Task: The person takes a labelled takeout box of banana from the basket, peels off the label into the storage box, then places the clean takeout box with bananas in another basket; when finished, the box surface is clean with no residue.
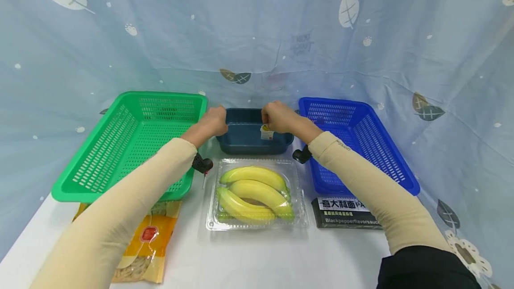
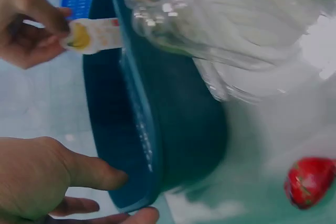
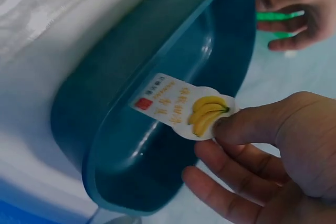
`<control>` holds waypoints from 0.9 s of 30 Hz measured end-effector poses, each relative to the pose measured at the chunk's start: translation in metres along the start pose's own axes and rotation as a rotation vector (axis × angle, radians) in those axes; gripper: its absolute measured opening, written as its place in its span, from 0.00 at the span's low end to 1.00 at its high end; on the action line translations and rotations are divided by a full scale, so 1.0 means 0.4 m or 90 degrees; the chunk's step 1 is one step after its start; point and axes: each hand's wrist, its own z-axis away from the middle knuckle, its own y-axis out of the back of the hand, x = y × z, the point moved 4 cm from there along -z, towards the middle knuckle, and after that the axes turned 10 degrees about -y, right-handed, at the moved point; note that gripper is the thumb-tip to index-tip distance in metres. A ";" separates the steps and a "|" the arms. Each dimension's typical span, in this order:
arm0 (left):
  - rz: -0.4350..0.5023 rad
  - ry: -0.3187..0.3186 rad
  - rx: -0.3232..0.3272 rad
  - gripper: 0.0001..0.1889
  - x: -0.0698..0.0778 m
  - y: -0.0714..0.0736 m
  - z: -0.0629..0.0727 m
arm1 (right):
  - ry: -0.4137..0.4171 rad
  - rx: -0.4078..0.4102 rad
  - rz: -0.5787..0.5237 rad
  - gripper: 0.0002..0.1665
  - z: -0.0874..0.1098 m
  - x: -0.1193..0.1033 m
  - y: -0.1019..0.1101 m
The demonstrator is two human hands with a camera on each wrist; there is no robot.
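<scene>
In the right wrist view my right hand [image 3: 294,150] pinches a white card [image 3: 173,103] between thumb and fingers. The card has a picture of bananas and hangs over the dark teal plastic basin [image 3: 89,87]. My left hand [image 2: 47,182] is at the basin's other end, its thumb and fingers apart near the rim; whether they touch it is unclear. From the head view, the left hand [image 1: 213,121] and right hand [image 1: 281,117] stand over the two ends of the basin [image 1: 257,148]. Right in front of it sits a clear clamshell box [image 1: 299,220] with several bananas [image 1: 261,193].
A green basket [image 1: 64,186] stands left of the basin and a blue basket [image 1: 409,186] right. An orange food bag [image 1: 156,244] lies beneath the left forearm. A black pasta box [image 1: 345,220] lies in front of the blue basket. A patterned curtain [image 1: 257,35] hangs behind.
</scene>
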 end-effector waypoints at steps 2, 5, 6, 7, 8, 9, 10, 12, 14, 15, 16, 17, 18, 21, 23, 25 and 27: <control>0.003 0.002 0.000 0.24 -0.006 -0.004 -0.001 | -0.015 -0.021 -0.003 0.08 -0.021 0.008 -0.013; 0.010 -0.001 -0.004 0.22 -0.014 -0.007 -0.003 | -0.038 -0.050 -0.008 0.08 -0.049 0.023 -0.032; 0.009 -0.005 -0.005 0.21 -0.016 -0.008 -0.004 | -0.045 -0.058 -0.007 0.08 -0.057 0.028 -0.038; 0.012 -0.009 -0.006 0.20 -0.018 -0.007 -0.004 | -0.052 -0.064 -0.005 0.09 -0.066 0.032 -0.043; 0.013 -0.012 -0.005 0.19 -0.020 -0.006 -0.005 | -0.058 -0.069 -0.004 0.09 -0.073 0.036 -0.047; 0.017 -0.015 -0.004 0.18 -0.020 -0.005 -0.003 | -0.062 -0.075 -0.001 0.09 -0.081 0.039 -0.052; 0.017 -0.019 -0.002 0.17 -0.022 -0.003 -0.003 | -0.063 -0.077 0.003 0.08 -0.089 0.042 -0.056; 0.018 -0.020 -0.003 0.14 -0.024 0.000 -0.002 | -0.067 -0.085 0.004 0.08 -0.102 0.045 -0.065; 0.015 -0.019 -0.007 0.11 -0.022 0.002 -0.001 | -0.069 -0.085 0.009 0.06 -0.114 0.050 -0.072; 0.013 -0.017 -0.010 0.10 -0.020 0.002 -0.002 | -0.073 -0.084 0.013 0.06 -0.119 0.053 -0.076; 0.009 -0.016 -0.013 0.09 -0.018 0.002 -0.003 | -0.077 -0.083 0.018 0.05 -0.124 0.057 -0.080; 0.006 -0.011 -0.016 0.09 -0.015 0.003 -0.005 | -0.081 -0.081 0.021 0.05 -0.129 0.060 -0.084; 0.005 -0.007 -0.017 0.09 -0.012 0.003 -0.006 | -0.083 -0.076 0.027 0.04 -0.133 0.064 -0.087; 0.000 0.004 -0.020 0.12 -0.006 0.002 -0.011 | -0.087 -0.067 0.038 0.03 -0.146 0.072 -0.097; -0.003 0.006 -0.022 0.13 -0.004 0.002 -0.015 | -0.083 -0.063 0.043 0.03 -0.154 0.074 -0.103; -0.009 0.004 -0.021 0.15 -0.005 -0.001 -0.021 | -0.078 -0.059 0.048 0.03 -0.165 0.078 -0.110; -0.012 0.000 -0.021 0.16 -0.007 -0.003 -0.026 | -0.073 -0.053 0.053 0.03 -0.177 0.083 -0.116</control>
